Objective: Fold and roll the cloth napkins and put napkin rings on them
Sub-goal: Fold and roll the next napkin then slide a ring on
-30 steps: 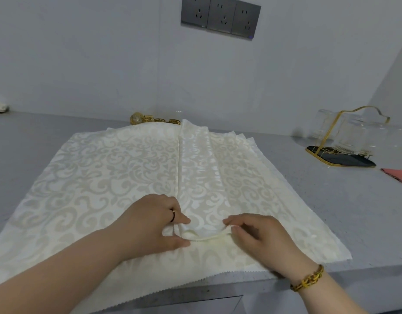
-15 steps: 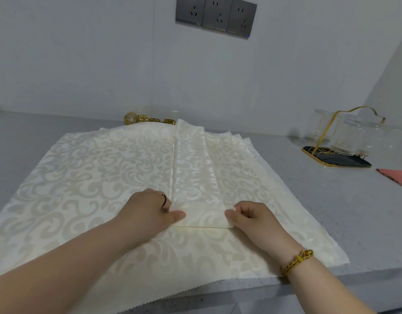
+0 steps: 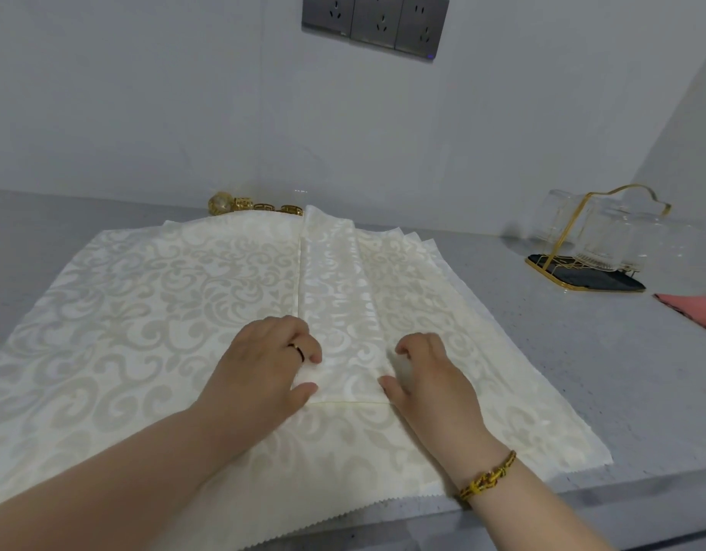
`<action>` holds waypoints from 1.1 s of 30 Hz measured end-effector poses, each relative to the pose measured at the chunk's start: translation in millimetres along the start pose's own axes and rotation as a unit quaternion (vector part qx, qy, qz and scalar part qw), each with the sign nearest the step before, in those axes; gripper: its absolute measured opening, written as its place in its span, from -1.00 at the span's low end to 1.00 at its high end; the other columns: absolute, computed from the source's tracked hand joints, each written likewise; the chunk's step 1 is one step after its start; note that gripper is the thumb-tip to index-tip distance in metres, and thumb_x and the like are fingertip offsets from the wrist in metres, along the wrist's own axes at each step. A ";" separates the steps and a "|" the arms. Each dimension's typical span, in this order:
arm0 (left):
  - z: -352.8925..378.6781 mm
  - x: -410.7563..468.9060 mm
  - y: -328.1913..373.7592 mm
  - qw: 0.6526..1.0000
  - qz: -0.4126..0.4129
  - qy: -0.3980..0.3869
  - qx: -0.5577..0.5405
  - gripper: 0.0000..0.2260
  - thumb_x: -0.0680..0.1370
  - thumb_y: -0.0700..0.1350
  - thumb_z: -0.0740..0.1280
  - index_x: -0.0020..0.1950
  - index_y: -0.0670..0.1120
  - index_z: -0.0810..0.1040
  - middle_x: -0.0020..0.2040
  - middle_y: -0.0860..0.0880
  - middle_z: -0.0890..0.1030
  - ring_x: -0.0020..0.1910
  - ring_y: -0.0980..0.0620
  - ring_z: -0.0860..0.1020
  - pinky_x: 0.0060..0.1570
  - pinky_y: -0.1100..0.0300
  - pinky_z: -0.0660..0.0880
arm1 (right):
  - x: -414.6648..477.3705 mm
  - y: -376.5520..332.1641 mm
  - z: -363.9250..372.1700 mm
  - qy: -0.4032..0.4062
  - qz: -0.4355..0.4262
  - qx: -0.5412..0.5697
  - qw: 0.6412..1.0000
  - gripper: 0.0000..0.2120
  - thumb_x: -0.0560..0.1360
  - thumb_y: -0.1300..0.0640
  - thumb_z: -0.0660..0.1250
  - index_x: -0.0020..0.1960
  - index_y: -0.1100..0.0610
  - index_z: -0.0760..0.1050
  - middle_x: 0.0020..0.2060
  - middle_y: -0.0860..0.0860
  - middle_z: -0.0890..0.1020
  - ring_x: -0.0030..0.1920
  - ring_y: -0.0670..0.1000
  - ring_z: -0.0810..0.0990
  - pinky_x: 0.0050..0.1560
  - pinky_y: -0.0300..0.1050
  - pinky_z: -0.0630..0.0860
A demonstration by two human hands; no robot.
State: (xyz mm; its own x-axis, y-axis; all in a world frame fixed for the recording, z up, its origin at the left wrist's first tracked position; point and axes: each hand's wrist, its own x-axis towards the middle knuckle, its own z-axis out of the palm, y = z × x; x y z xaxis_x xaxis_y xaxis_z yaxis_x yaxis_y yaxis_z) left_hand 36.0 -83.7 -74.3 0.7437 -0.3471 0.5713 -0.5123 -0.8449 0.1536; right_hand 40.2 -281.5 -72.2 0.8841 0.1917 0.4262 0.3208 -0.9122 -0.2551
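Observation:
A long folded cream napkin strip (image 3: 335, 280) lies on top of a spread stack of cream patterned napkins (image 3: 144, 312), running away from me. Its near end is turned over into a short flat fold. My left hand (image 3: 264, 367) pinches the left side of that fold between thumb and curled fingers. On the fold's right side, my right hand (image 3: 427, 375) grips it the same way. Gold napkin rings (image 3: 240, 204) sit behind the stack by the wall, partly hidden by the cloth.
The grey counter (image 3: 562, 371) ends just below the napkins' zigzag front edge. At the right stand clear glasses in a gold-framed holder (image 3: 594, 244). A pink cloth (image 3: 693, 310) lies at the far right. Wall sockets (image 3: 375, 21) are above.
The strip's near end, lifted in an arc between my hands, has been turned over away from me and now lies flat. Both hands moved slightly forward with it.

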 end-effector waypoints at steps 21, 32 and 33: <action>-17.3 26.3 -17.6 0.963 -0.114 -0.225 -0.095 -0.82 0.53 0.06 0.24 0.08 0.17 0.55 -0.08 0.21 0.60 -0.18 0.36 0.51 -0.25 0.58 0.30 | 26.9 19.3 -20.8 -0.183 -0.052 0.124 0.974 -0.87 0.54 0.07 0.22 -0.10 0.00 0.55 -0.35 -0.24 0.47 -0.34 -0.23 0.44 -0.24 -0.42 0.35; 6.1 43.0 -33.6 0.899 -0.282 -0.178 -0.285 -0.90 0.48 -0.05 0.35 -0.23 0.01 0.60 -0.63 0.12 0.48 -0.63 0.23 0.42 -0.42 0.38 0.37 | 40.9 11.0 8.4 -0.095 0.037 0.133 0.986 -0.86 0.50 0.07 0.27 -0.12 -0.07 0.30 -0.36 -0.14 0.42 -0.36 -0.17 0.38 -0.32 -0.34 0.30; 8.4 42.6 -33.6 0.903 -0.280 -0.168 -0.279 -0.92 0.47 -0.05 0.35 -0.21 0.02 0.59 -0.63 0.15 0.46 -0.62 0.24 0.42 -0.38 0.37 0.35 | 40.1 11.0 8.4 -0.088 0.036 0.134 0.986 -0.81 0.50 0.07 0.28 -0.16 -0.09 0.26 -0.36 -0.14 0.41 -0.37 -0.16 0.38 -0.33 -0.34 0.31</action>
State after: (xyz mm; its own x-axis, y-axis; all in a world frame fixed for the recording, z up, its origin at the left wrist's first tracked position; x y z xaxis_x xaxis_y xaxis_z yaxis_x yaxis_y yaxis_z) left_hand 88.4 -73.6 -61.9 0.9935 -0.1126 0.0160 -0.0830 -0.6215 0.7790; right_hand 82.1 -280.8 -65.2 0.9457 0.2120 0.2465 0.3125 -0.8019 -0.5092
